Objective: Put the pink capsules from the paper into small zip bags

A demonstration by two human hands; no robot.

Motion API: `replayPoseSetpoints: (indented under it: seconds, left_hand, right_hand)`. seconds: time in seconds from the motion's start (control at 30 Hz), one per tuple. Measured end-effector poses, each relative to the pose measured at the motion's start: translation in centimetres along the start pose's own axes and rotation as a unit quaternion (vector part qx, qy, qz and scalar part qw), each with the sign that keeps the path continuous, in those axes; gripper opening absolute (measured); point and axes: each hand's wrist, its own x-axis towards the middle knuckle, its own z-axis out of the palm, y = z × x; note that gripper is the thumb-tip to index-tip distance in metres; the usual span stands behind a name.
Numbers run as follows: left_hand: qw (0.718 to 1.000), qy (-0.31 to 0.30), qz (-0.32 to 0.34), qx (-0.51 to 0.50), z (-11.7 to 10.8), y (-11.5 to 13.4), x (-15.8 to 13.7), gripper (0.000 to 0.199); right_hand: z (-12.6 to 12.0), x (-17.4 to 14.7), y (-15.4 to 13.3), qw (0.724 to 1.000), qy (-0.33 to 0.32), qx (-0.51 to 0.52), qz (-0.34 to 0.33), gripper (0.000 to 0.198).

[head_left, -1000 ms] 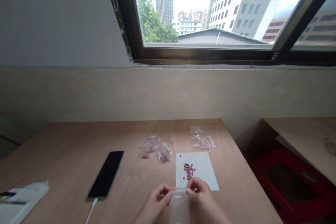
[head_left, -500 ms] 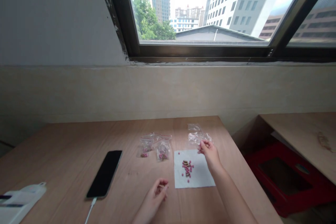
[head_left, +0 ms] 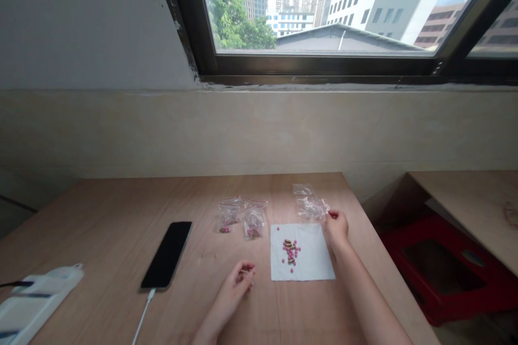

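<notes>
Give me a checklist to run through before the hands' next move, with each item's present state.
1. Right hand at the clear plastic bags: ok, at their right end.
2. Right hand gripping just one bag: cannot tell.
3. Left hand empty: cannot tell, it is curled.
4. Loose pink and gold pieces on the white sheet: ok.
5. Bags with pieces inside sealed: cannot tell.
6. Phone away from both hands: ok.

Bright window (head_left: 332,19) backlight (dim indoors)
</notes>
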Motion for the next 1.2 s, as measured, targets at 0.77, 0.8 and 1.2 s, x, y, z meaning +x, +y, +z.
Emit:
replayPoseSetpoints:
  seconds: [0.77, 0.8, 1.2]
  left_hand:
    - [0.918, 0.175, 0.144, 0.325, -3.0, 1.9, 13.4, 0.027]
    - [0.918, 0.171, 0.143, 0.327, -3.1, 2.0, 13.4, 0.022]
    - [0.948, 0.08, 0.148, 0.272, -3.3, 2.9, 5.4, 0.016]
  right_hand:
    - [1.8, -3.7, -2.5, 0.982, -0.1, -0.139, -0.074, 0.047]
    - [1.6, -4.0, -2.8, 0.984, -0.097, -0.132, -0.069, 0.046]
    - [0.3, -12.8, -7.5, 0.955, -0.277, 0.106, 0.021, 0.02]
